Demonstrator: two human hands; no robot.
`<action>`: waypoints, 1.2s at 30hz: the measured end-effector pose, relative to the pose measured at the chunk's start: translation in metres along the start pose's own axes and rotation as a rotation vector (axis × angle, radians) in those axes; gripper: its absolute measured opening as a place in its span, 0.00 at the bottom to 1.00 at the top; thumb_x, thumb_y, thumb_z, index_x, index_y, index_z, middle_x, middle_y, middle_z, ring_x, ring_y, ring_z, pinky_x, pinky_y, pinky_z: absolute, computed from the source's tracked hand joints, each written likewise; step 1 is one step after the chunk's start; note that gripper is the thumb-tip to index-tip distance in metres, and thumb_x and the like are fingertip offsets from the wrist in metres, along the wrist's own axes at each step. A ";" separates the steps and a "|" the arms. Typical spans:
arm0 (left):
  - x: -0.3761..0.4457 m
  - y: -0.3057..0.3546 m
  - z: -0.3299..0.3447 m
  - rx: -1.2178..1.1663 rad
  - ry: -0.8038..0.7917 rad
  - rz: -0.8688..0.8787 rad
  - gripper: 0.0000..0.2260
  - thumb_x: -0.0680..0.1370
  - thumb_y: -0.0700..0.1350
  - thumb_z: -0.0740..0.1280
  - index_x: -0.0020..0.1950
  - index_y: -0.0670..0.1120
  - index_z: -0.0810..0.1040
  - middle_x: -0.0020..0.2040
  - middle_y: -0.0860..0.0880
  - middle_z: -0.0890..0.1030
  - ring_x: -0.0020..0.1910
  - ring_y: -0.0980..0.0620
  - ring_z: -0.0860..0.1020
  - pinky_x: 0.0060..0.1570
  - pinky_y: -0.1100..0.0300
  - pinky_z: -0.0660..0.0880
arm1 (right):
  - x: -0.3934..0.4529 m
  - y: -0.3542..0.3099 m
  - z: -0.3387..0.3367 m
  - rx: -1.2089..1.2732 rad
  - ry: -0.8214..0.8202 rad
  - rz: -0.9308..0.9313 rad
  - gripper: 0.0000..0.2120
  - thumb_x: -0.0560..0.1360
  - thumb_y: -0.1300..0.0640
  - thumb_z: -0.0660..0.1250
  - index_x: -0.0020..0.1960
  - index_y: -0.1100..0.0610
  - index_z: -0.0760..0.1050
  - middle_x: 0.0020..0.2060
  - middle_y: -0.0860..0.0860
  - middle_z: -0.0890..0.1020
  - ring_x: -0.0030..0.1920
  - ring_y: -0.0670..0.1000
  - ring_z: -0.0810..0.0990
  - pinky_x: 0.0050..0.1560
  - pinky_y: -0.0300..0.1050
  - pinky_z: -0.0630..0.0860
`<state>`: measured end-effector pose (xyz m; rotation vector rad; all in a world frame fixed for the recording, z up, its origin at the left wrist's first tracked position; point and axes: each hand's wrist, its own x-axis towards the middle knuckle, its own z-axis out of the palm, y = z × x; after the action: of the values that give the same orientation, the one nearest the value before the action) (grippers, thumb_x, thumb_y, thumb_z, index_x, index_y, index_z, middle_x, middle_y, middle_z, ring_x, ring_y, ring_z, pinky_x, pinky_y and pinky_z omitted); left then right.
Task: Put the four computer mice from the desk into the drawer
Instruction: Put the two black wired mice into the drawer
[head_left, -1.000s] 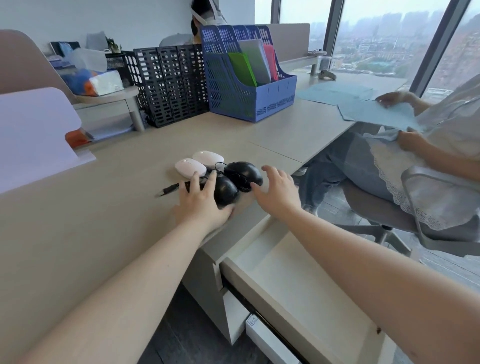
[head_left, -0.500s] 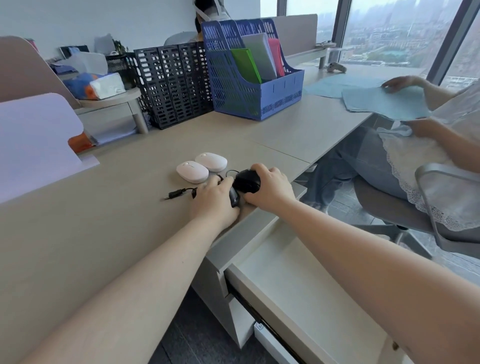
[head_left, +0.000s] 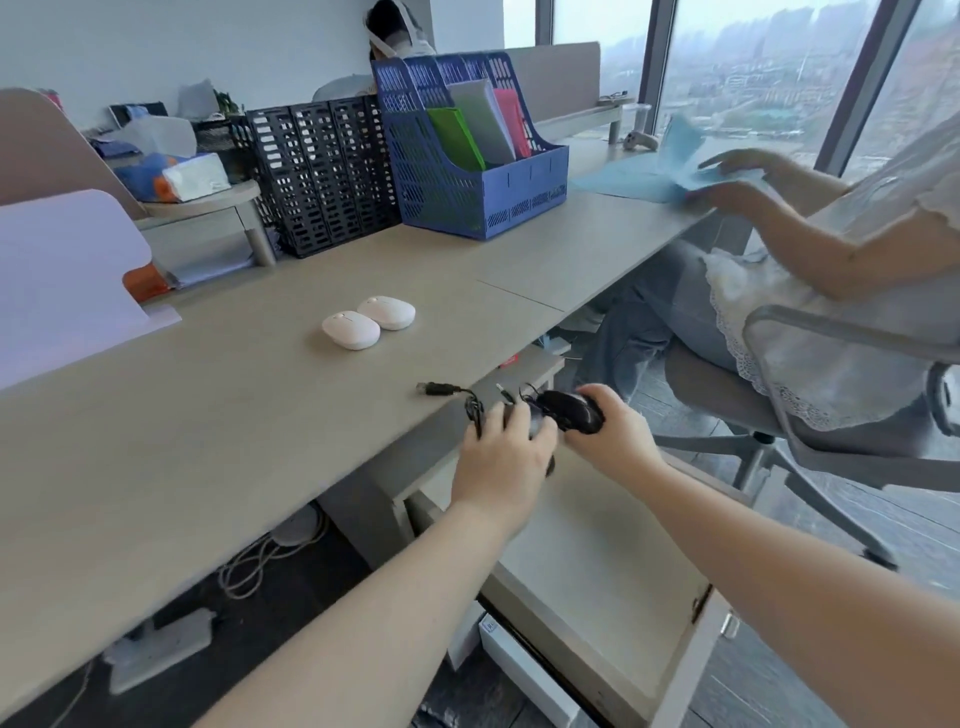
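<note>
Two white mice (head_left: 351, 330) (head_left: 387, 312) lie side by side on the beige desk (head_left: 208, 405). My left hand (head_left: 501, 457) is shut on a black wired mouse, mostly hidden under my fingers, just past the desk's front edge. My right hand (head_left: 610, 434) is shut on a second black mouse (head_left: 571, 410). Both hands hang above the open drawer (head_left: 587, 566), whose inside is pale and bare. A black cable with a USB plug (head_left: 439, 388) trails back onto the desk edge.
A blue file rack (head_left: 467, 171) and a black mesh rack (head_left: 322, 171) stand at the desk's back. A seated person (head_left: 831, 270) on a grey chair handles blue sheets at the right. White cables lie on the floor under the desk.
Both hands closed on the black mice and lifted them off the desk, moving toward me over the open drawer. The cables drag along. The white mice stayed put.
</note>
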<state>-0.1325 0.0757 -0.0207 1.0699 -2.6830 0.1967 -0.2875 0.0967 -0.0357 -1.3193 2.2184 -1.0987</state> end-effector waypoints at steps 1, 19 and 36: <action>-0.003 0.006 0.006 0.050 -0.015 0.032 0.26 0.61 0.37 0.75 0.59 0.45 0.76 0.59 0.39 0.78 0.60 0.36 0.76 0.47 0.40 0.78 | -0.002 0.008 0.000 0.000 -0.007 0.031 0.22 0.66 0.58 0.70 0.59 0.51 0.73 0.49 0.53 0.83 0.49 0.56 0.81 0.46 0.44 0.75; 0.006 0.003 0.115 -0.012 -0.500 -0.184 0.22 0.74 0.33 0.62 0.67 0.42 0.65 0.66 0.39 0.68 0.66 0.39 0.65 0.57 0.44 0.74 | 0.017 0.076 0.072 -0.263 -0.281 0.077 0.24 0.68 0.57 0.67 0.63 0.51 0.66 0.48 0.55 0.69 0.52 0.61 0.75 0.44 0.46 0.71; 0.009 0.006 0.142 -0.391 -0.523 -0.328 0.17 0.70 0.48 0.71 0.55 0.44 0.73 0.61 0.42 0.70 0.60 0.41 0.70 0.57 0.49 0.72 | 0.023 0.108 0.090 -0.230 -0.452 0.025 0.32 0.72 0.55 0.70 0.72 0.54 0.63 0.68 0.61 0.68 0.69 0.60 0.67 0.68 0.44 0.63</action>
<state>-0.1679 0.0433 -0.1551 1.5588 -2.7224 -0.7288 -0.3072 0.0665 -0.1730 -1.4545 2.0476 -0.4790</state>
